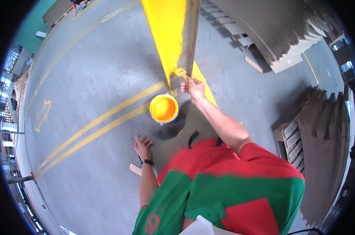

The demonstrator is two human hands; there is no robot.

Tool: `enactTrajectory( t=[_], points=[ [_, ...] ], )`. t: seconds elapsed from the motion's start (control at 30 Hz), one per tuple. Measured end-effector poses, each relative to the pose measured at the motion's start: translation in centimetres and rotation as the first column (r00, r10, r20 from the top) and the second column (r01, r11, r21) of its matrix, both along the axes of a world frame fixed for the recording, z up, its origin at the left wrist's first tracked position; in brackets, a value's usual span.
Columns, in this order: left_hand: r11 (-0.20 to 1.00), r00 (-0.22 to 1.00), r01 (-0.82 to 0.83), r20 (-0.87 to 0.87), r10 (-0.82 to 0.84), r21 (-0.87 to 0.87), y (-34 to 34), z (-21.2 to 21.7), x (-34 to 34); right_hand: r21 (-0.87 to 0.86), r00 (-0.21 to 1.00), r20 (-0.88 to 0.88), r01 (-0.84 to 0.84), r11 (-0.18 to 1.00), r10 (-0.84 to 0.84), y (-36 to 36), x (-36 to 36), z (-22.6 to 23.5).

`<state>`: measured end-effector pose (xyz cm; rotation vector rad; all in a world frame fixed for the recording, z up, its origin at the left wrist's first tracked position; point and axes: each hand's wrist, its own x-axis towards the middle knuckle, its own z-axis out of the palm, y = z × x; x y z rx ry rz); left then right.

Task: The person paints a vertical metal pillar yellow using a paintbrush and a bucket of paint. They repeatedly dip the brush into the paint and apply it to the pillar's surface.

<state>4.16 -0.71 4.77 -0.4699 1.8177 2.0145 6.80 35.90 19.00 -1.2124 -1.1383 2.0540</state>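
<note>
My right hand (194, 89) grips the handle of a paintbrush (181, 73), whose yellow-coated bristles touch the low part of a steel column (165, 31). Wet-looking yellow paint covers much of that face, while a strip along its right side is bare grey-brown. Just left of my knees, a round bucket (163, 109) of yellow paint stands on the floor by the foot of the column. Beside my left knee rests my left hand (142, 146), fingers apart and holding nothing, with a dark band on its wrist.
Yellow lines (103, 119) run across the grey floor to the left. Stacked brown sheets (281, 29) lie on pallets at the far right, with another stack (322, 137) nearer on the right. A small wooden piece (135, 169) lies by my left forearm. Another person (78, 3) appears far off.
</note>
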Motion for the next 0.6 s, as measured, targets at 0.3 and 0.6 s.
enactTrajectory(
  t=[0.3, 0.6],
  points=[
    [0.998, 1.0, -0.019, 0.011, 0.018, 0.055, -0.1, -0.3, -0.1, 0.613, 0.965, -0.255, 0.105, 0.783, 0.07, 1.7, 2.2, 13.2],
    [1.0, 0.999, -0.005, -0.044, 0.006, 0.02, -0.6, -1.3, 0.2, 0.918, 0.895, -0.393, 0.394, 0.039, 0.209, 3.8, 4.5, 30.7]
  ],
)
